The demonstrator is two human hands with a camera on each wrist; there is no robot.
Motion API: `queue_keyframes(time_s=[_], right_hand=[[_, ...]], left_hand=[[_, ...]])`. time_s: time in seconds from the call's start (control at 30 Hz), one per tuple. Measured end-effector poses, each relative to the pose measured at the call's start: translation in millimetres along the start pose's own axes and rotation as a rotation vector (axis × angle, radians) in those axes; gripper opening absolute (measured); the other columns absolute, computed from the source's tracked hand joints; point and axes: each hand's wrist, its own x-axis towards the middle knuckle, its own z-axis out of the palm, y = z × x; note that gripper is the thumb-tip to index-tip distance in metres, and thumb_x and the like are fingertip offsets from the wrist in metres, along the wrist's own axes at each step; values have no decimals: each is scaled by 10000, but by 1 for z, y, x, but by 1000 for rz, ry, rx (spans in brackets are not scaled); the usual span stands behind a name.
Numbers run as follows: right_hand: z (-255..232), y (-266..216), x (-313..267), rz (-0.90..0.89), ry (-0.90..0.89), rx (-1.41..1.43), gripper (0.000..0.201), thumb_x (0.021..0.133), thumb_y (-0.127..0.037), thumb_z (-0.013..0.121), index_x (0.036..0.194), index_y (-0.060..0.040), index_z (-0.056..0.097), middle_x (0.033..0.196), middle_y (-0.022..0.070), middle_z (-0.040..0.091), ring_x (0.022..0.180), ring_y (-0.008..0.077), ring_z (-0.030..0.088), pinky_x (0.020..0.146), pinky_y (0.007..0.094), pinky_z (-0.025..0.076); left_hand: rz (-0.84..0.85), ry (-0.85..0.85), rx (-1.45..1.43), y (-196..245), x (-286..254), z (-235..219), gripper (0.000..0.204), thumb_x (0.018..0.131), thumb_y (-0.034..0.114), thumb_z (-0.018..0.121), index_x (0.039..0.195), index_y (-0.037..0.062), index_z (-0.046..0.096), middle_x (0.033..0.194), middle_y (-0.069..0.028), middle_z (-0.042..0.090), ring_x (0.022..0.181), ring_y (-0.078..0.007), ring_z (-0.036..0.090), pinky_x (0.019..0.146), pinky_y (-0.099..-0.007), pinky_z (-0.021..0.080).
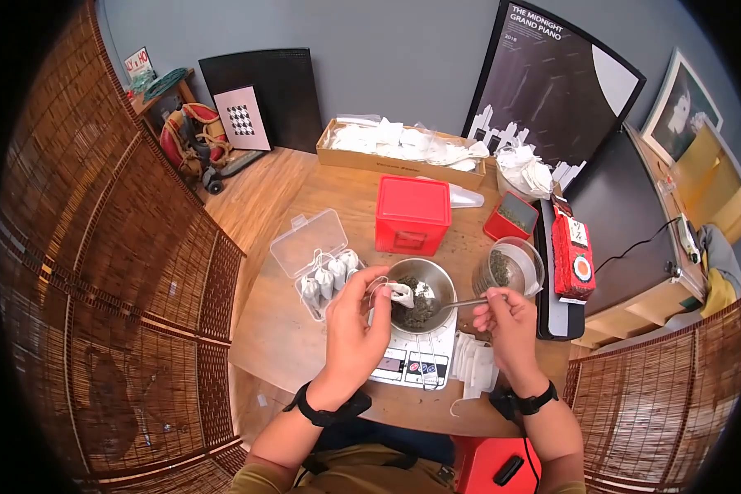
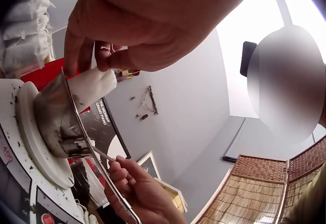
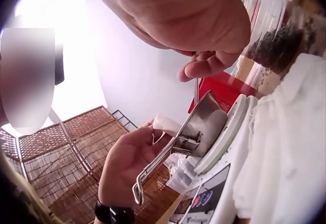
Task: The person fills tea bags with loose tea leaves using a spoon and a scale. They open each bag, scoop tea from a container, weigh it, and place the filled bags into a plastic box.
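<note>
My left hand [image 1: 356,325] pinches a small white tea bag [image 1: 401,295] at its top, over the left side of a steel pot [image 1: 443,281]. Dark loose tea leaves [image 1: 418,311] lie inside the pot, which sits on a white digital scale [image 1: 387,366]. From the right, my right hand [image 1: 510,325] grips the thin metal handle of a spoon [image 1: 468,303], its far end down in the pot. In the left wrist view the bag [image 2: 94,87] hangs at the pot's rim. The pot's wire handle [image 3: 153,169] sticks out toward me.
Filled tea bags [image 1: 325,280] stand in a clear box on the left. Behind the pot is a red tin [image 1: 412,214]. A clear tub [image 1: 528,267] of leaves and a red packet [image 1: 574,255] stand right. Flat white bags [image 1: 473,366] lie beside the scale; a cardboard box [image 1: 403,165] is behind.
</note>
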Motion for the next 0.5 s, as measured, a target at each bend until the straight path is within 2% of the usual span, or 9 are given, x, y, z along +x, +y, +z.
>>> queue_keyframes(time_s=[0.2, 0.33, 0.5], right_hand=[[-7, -10, 3, -29, 56, 50, 177, 1112, -152, 634, 1116, 9, 706, 857, 102, 752, 663, 130, 679, 611, 251, 524], [-5, -32, 0, -81, 68, 98, 174, 1115, -159, 631, 1103, -3, 708, 858, 88, 752, 653, 115, 664, 613, 241, 517], [9, -56, -4, -119, 29, 76, 184, 1119, -170, 626, 1098, -8, 711, 858, 80, 753, 659, 109, 667, 618, 239, 515]], left_hand=[[63, -47, 6, 0, 0, 2, 288, 1094, 18, 587, 1378, -28, 597, 1088, -108, 723, 1118, -196, 737, 937, -330, 589], [3, -101, 17, 7, 2, 2, 294, 1094, 21, 590, 1384, -27, 590, 1071, -128, 726, 1110, -201, 740, 939, -344, 594], [17, -166, 94, 9, 6, 4, 321, 1079, 0, 593, 1397, -33, 574, 1015, -138, 719, 992, -198, 728, 909, -347, 596]])
